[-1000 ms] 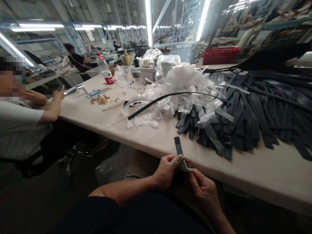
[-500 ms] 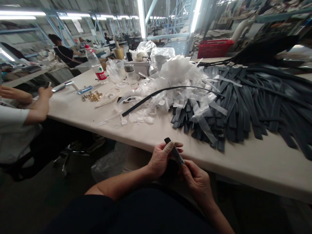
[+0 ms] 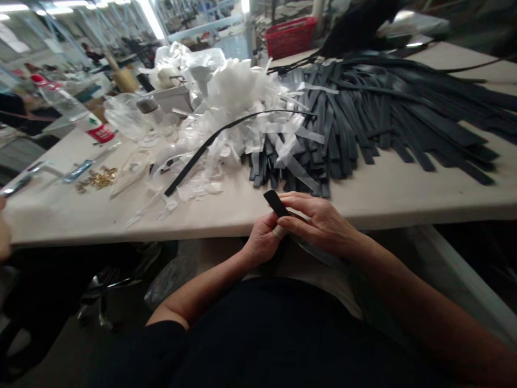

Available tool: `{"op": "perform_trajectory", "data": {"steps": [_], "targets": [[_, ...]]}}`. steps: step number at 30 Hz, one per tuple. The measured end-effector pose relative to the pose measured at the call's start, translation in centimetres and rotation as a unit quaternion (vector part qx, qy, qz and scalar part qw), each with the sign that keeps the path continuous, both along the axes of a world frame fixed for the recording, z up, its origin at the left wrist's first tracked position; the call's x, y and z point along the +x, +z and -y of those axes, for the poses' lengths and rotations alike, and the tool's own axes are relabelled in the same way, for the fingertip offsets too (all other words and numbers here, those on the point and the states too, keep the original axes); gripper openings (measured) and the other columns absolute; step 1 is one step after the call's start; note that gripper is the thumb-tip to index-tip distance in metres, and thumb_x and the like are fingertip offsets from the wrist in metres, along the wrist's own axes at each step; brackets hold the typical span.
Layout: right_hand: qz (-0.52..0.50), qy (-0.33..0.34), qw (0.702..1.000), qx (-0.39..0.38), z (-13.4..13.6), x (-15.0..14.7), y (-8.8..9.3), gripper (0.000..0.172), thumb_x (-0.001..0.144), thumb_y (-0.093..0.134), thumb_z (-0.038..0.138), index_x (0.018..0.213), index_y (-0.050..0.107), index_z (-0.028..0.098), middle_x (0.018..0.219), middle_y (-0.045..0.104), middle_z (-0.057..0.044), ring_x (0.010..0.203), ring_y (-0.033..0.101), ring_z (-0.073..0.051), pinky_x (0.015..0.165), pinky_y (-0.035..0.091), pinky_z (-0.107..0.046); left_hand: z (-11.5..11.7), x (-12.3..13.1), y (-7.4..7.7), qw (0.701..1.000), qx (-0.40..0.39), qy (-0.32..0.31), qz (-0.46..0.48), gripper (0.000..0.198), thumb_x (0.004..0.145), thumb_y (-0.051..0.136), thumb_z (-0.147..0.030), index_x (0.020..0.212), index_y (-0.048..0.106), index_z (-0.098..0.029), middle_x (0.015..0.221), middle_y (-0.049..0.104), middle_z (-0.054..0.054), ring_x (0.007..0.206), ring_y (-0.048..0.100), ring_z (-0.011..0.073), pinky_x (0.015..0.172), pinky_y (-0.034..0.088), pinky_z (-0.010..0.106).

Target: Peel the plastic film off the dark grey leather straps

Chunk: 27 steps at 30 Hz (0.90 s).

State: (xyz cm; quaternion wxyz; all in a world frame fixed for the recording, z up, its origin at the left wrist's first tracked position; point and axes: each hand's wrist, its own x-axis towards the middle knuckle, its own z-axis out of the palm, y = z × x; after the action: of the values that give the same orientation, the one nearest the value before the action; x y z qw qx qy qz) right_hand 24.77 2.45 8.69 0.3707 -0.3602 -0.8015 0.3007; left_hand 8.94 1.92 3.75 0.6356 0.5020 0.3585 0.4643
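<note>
A dark strap (image 3: 276, 203) sticks up from between my two hands at the table's front edge, its flat end pointing up and left. My left hand (image 3: 263, 240), with a pale covering on its thumb, is closed around the strap from below. Fingers of my right hand (image 3: 317, 221) pinch the strap just above that thumb. A translucent strip (image 3: 319, 255) trails below my right hand. Just beyond lies a large pile of dark straps (image 3: 363, 118), and left of it a heap of white film strips (image 3: 238, 102) with one dark strap (image 3: 202, 148) across it.
Small gold metal pieces (image 3: 104, 178), a blue packet (image 3: 78, 171) and a bottle with a red label (image 3: 99, 129) are on the left of the table (image 3: 202, 223). A glass jar (image 3: 151, 116) stands behind. A red basket (image 3: 291, 37) is at the back. Another person's hand (image 3: 3, 231) shows at the left edge.
My view has turned right. My right hand has moved from the strap's lower part up to near its top end, beside my left thumb. A translucent strip now shows below it.
</note>
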Motion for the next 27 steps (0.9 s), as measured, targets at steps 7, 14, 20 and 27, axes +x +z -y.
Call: {"op": "perform_trajectory", "data": {"steps": [7,14,20,27], "targets": [[-0.021,0.026,0.999,-0.037,-0.8,-1.5,3.5,0.026,0.098,0.058,0.027,0.090,0.076,0.010,0.075,0.069,-0.003,0.069,0.062,-0.013,0.065,0.040,-0.023,0.9,0.6,0.4,0.998,0.058,-0.001,-0.021,0.034,0.077,0.075,-0.048,0.075,0.069,-0.015,0.068,0.069,-0.001,0.067,0.061,0.0127,0.066,0.048,0.023],[-0.061,-0.003,0.996,-0.066,-0.2,-1.5,3.8,0.025,0.097,0.061,0.028,0.090,0.077,0.010,0.057,0.058,0.004,0.053,0.048,-0.008,0.056,0.032,-0.022,3.2,0.6,1.2,0.995,0.021,-0.098,-0.024,0.033,0.091,0.059,-0.044,0.088,0.073,-0.015,0.078,0.075,0.006,0.074,0.069,0.0181,0.077,0.054,0.031],[-0.124,0.011,0.990,-0.070,-0.6,-1.6,4.4,0.028,0.098,0.061,0.031,0.088,0.075,0.010,0.074,0.068,-0.001,0.069,0.059,-0.012,0.065,0.041,-0.023,4.4,0.3,1.0,0.990,0.007,-0.133,-0.040,0.033,0.094,0.054,-0.042,0.084,0.071,-0.016,0.084,0.075,0.006,0.082,0.068,0.0173,0.082,0.051,0.029],[-0.230,0.012,0.969,-0.084,-1.7,-0.5,3.9,0.028,0.097,0.062,0.037,0.091,0.073,0.012,0.092,0.073,-0.004,0.088,0.066,-0.016,0.084,0.050,-0.028,4.7,-0.1,0.3,0.993,0.000,-0.113,-0.018,0.030,0.094,0.055,-0.041,0.083,0.068,-0.016,0.077,0.071,0.005,0.072,0.067,0.0163,0.073,0.053,0.029]]}}
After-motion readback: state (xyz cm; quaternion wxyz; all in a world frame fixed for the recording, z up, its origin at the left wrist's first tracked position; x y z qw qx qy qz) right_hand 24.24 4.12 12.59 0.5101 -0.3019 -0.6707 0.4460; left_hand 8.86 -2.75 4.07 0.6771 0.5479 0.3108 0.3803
